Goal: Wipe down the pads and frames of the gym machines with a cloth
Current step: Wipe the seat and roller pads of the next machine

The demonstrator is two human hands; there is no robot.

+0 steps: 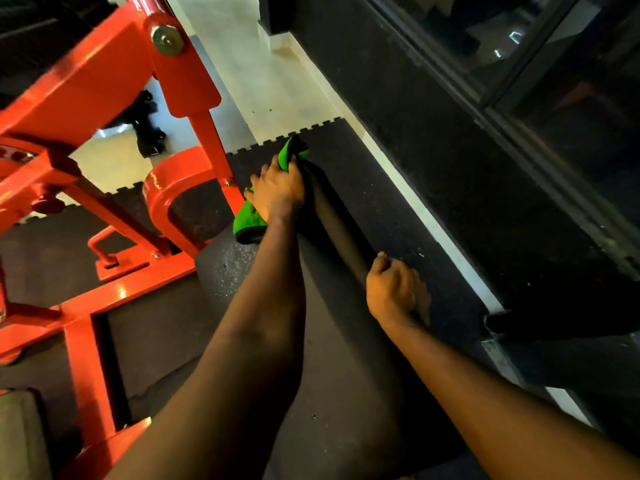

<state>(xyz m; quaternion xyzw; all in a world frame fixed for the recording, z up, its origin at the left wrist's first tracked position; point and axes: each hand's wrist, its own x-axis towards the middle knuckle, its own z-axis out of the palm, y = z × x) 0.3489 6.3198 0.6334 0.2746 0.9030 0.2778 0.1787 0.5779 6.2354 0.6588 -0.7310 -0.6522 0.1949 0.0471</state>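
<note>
Centre frame: our left hand [277, 194] grips green cloth [247, 220] around dark bar [341, 230]; our right hand [394, 289] clasps its near end. Step: wiping bar. Next, we judge: slide cloth along.

I see a dark rubber mat [363, 202] on the floor, black with tiny pale specks. Its far edge has little teeth, like a puzzle piece. Past that edge the floor [270, 81] is pale and smooth. A thin white strip [426, 216] runs along the right side of the mat. Just right of the strip stands a dark speckled wall [433, 133]. Above it is dark glass [502, 36] in a black frame [485, 102], with small bright spots of light [515, 37] shining in it.
</note>
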